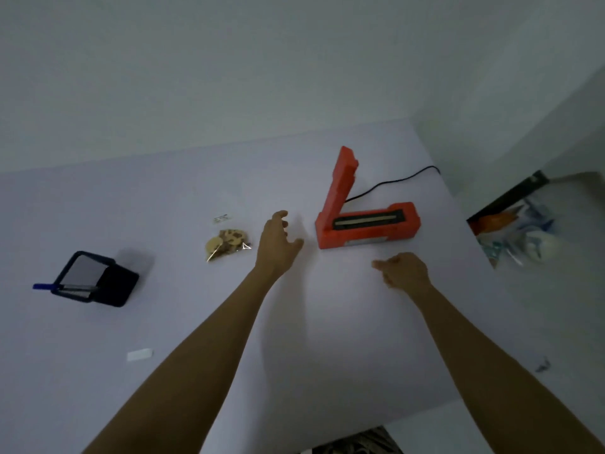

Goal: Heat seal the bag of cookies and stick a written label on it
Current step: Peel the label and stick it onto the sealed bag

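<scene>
White table (pixel 98 208) fills the middle of the frame, set against a plain pale wall; lighting dim. Lower edge of frame: a patterned dark floor patch past the table's near edge.

Left hand (pixel 276 244), centre of frame: fingers loosely spread, thumb out to the right, holding nothing, above the table between the cookies and the sealer.

Right hand (pixel 404 270), right of centre: fingers loosely curled, holding nothing, just in front of the sealer.

Bag of cookies (pixel 227 244): clear bag of round pale and brown cookies, lying on the table just left of the left hand, apart from it.

Heat sealer (pixel 366 229): orange, lid raised upright, sealing strip exposed; black cord (pixel 393 180) runs from it toward the upper right.

Small packet (pixel 224 218): just behind the cookies; print too small to read.

Dark blue holder (pixel 98 280), left of frame: contains white cards and a blue pen (pixel 44 286) lying across its front.

White label strip (pixel 139 354), lower left, blank side showing.

Cluttered shelf (pixel 514 234), right edge: contents blurred.
</scene>
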`<move>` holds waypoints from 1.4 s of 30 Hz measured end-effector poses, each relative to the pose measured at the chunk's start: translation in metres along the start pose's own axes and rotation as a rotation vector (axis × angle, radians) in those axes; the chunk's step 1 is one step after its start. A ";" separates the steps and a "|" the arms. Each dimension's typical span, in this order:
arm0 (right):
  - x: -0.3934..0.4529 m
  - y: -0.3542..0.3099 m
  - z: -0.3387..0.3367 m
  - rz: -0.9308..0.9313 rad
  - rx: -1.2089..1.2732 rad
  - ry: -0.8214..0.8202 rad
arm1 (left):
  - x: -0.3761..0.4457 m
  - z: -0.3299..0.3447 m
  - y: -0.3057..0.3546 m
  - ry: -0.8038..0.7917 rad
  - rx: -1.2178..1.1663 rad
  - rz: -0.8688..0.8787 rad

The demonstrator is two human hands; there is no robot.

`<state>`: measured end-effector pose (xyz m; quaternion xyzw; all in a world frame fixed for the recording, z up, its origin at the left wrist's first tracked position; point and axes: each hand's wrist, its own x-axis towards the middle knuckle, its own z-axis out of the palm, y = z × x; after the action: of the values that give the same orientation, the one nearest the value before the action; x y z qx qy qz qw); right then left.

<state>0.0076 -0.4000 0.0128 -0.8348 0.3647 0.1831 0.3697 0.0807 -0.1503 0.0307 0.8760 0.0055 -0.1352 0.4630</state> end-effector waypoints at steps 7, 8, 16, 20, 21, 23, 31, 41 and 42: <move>0.055 0.030 -0.072 -0.129 0.250 0.152 | 0.023 0.052 0.033 -0.118 0.084 -0.108; 0.062 0.030 -0.075 -0.161 0.254 0.102 | 0.024 0.060 0.035 -0.138 0.090 -0.103; 0.082 0.042 -0.070 -0.511 0.183 0.037 | 0.010 0.101 0.037 0.067 -0.012 -0.109; 0.102 0.027 -0.069 -0.576 0.155 0.046 | 0.019 0.100 0.046 0.117 -0.014 -0.145; 0.109 0.021 -0.069 -0.596 0.143 0.043 | 0.025 0.098 0.047 0.126 -0.011 -0.149; 0.123 0.005 -0.067 -0.621 0.129 0.035 | 0.042 0.091 0.048 0.142 0.005 -0.147; 0.179 -0.048 -0.064 -0.700 0.091 0.071 | 0.118 0.066 0.053 0.137 0.040 -0.121; 0.192 -0.061 -0.061 -0.691 0.038 0.104 | 0.142 0.065 0.042 0.122 0.048 -0.116; 0.188 -0.061 -0.062 -0.666 0.030 0.096 | 0.139 0.065 0.040 0.108 0.058 -0.139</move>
<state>0.1806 -0.5073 -0.0256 -0.9101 0.0917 0.0074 0.4039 0.2052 -0.2417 -0.0057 0.8925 0.0872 -0.1197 0.4259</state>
